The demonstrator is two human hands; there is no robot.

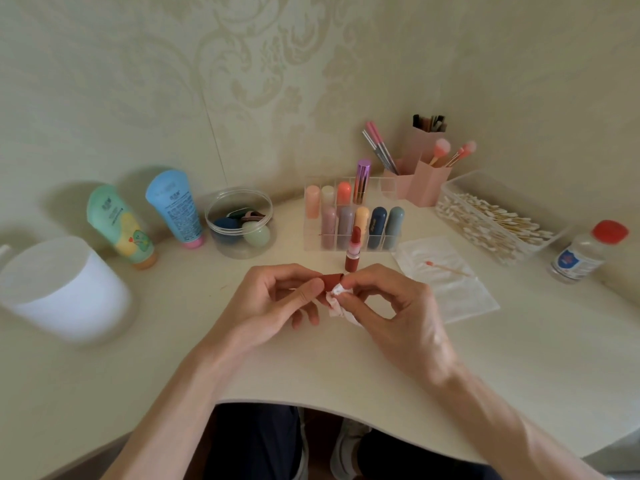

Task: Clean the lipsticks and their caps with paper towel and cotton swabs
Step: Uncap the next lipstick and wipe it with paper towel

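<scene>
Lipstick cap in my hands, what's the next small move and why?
Probably twist the paper towel into the cap: the left hand pinches the cap, the right hand pinches the towel against its end, and the lipstick stands uncapped behind.

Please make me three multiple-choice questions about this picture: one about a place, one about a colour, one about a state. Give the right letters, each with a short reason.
1. Where does the uncapped lipstick stand?
A. in front of the clear organizer
B. on the floor
C. inside the organizer

2. What colour is the lid of the small bottle?
A. blue
B. red
C. green

3. How is the red-brown cap?
A. on its lipstick
B. lying untouched
C. pinched by the left hand, the right hand holding a paper wad to it

Key: 1 A, it stands before the organizer's front wall; 2 B, the lid is plainly red; 3 C, both hands meet at the cap.
</scene>
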